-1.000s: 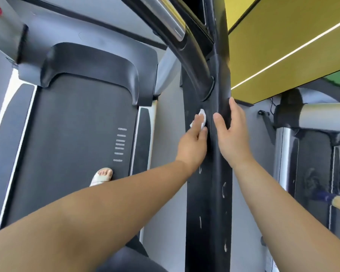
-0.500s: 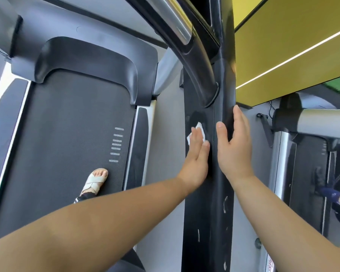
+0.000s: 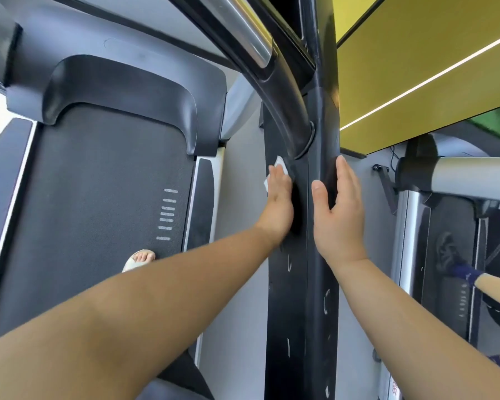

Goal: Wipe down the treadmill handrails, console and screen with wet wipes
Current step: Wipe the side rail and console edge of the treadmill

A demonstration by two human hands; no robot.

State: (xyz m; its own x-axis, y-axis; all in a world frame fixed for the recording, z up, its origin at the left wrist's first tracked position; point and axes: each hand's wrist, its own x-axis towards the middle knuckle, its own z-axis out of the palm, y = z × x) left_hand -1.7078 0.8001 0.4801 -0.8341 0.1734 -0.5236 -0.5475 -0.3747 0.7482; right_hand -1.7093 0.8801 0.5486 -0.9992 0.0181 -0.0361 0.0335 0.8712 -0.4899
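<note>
Compared with half a second ago, the left hand (image 3: 279,203) is sitting higher on the black upright post (image 3: 289,313), closing on the handrail (image 3: 280,90) joint at its 1 o'clock. Its fingers are lying straight, pressing the white wet wipe (image 3: 281,165) flat against the post's left face, with the wipe showing at the hand's 12 o'clock. At 3 o'clock, the right hand (image 3: 339,209) is resting flat on the post's right face, fingers straight, thumb spread, holding nothing.

Scene bright and evenly lit. Lit ceiling strip (image 3: 427,79) upper right; soft glare on silver handrail (image 3: 243,33). Wide-angle bending at edges; left margin slightly blurred.
</note>
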